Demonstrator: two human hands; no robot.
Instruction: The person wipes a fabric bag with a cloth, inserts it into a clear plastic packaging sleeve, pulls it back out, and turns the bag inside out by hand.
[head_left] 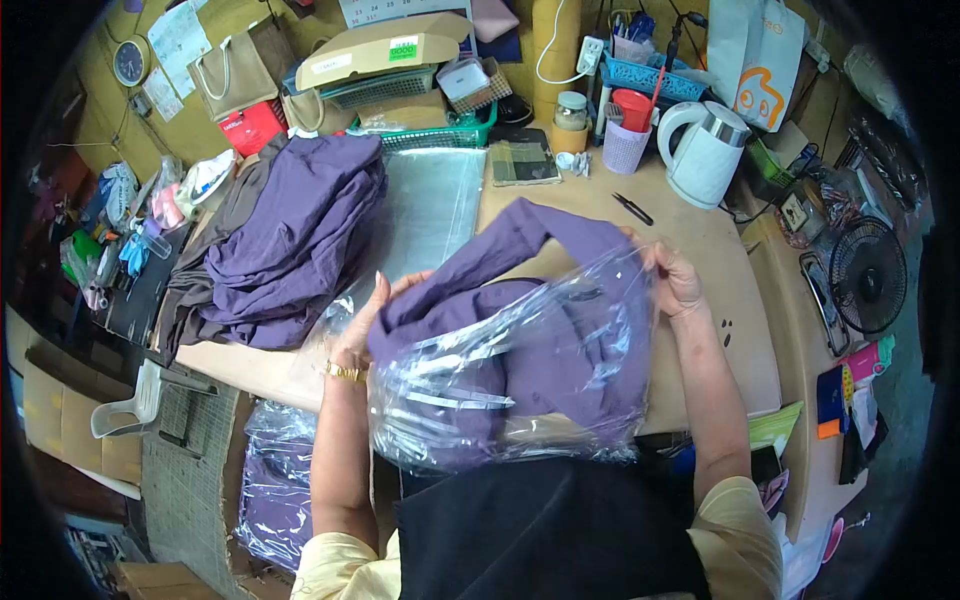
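Note:
A purple garment (590, 345) sits partly inside a clear plastic bag (450, 375), held up over the near edge of the table. A folded band of the purple cloth sticks out of the bag's top. My right hand (672, 278) pinches the bag's upper right edge, fingers closed. At the left side, my left hand (372, 318) grips the bag against the cloth with its thumb raised; its fingers are partly hidden behind the garment. A heap of purple clothes (300, 225) lies to the left, beside a stack of flat clear bags (435, 200).
On the table (700, 370) are thread snips (632, 208), a white kettle (707, 155), a lilac cup (627, 145) and a dark notebook (523, 158). A fan (868, 272) stands at right. Below left, a carton holds bagged purple garments (280, 490).

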